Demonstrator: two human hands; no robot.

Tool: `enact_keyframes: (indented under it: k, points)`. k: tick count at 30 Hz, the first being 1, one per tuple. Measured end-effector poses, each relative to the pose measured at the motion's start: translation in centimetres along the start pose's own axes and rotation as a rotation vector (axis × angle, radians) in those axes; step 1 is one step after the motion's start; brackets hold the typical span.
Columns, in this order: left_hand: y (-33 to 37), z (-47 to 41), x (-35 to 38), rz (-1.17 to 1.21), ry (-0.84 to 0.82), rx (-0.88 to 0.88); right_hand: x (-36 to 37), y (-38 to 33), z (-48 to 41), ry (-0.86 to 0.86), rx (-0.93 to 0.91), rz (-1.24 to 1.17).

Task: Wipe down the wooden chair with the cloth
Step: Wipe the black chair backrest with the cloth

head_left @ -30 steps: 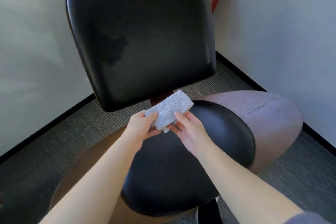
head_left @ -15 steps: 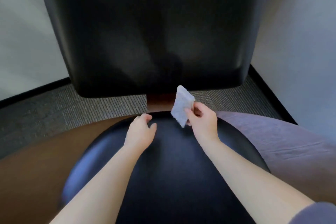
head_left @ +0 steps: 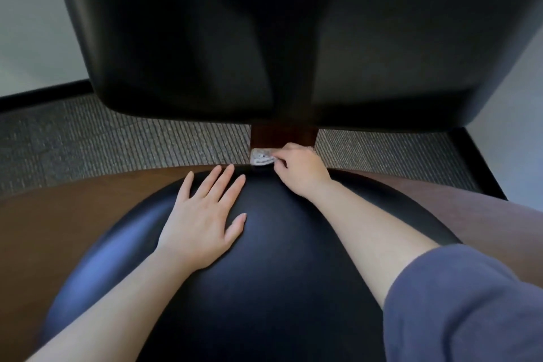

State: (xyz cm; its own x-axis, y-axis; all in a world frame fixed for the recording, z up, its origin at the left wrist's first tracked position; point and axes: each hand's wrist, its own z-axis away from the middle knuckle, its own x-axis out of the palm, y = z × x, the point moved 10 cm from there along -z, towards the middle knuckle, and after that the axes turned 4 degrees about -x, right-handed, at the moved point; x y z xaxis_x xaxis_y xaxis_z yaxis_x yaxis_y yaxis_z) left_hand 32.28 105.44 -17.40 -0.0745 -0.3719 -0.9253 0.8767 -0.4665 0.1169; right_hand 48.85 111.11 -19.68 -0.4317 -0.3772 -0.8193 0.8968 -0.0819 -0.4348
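The right hand (head_left: 299, 170) curls its fingers round the bunched cloth (head_left: 261, 157), which seems pressed against the foot of the wooden post (head_left: 282, 135) under the backrest (head_left: 264, 38), while the left hand (head_left: 202, 223) lies flat, fingers straight and spread, on the black seat (head_left: 264, 273).

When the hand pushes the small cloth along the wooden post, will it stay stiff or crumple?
Probably floppy: the cloth is bunched into creases under the right hand. It seems light, since that hand alone holds it at the wooden post. Pushed along, it would likely wrinkle further rather than slide flat.
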Motion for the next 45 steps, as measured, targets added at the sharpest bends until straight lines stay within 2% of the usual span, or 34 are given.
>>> enact_keyframes:
  k: [6,11,17,20,22,28,34,39,45]
  points:
    - [0.1,-0.4,-0.1,0.043,0.016,-0.010,1.3,-1.5,0.5,-0.263,-0.011,0.091]
    - [0.1,-0.6,0.1,0.039,0.017,-0.018,4.0,-3.7,-0.1,-0.333,-0.064,0.102]
    - [0.1,-0.7,-0.1,0.049,0.034,-0.018,3.3,-2.4,0.1,-0.191,-0.028,0.153]
    - [0.0,-0.6,0.0,0.044,0.039,-0.017,2.0,0.9,1.3,-0.133,0.077,0.192]
    - [0.0,-0.6,0.0,0.042,0.046,-0.017,1.6,2.2,2.1,-0.146,0.121,0.212]
    - [0.0,-0.6,-0.1,0.042,0.059,-0.018,2.5,-0.5,0.9,-0.142,0.101,0.168]
    - [-0.1,-0.6,0.1,0.028,0.053,-0.020,1.1,4.7,2.7,-0.134,0.184,0.225]
    - [-0.2,-0.5,-0.1,0.029,0.047,-0.025,2.1,2.8,2.5,-0.201,0.133,0.181]
    - [-0.2,-0.6,-0.2,0.041,0.047,-0.020,-0.7,3.0,2.9,-0.151,0.216,0.209]
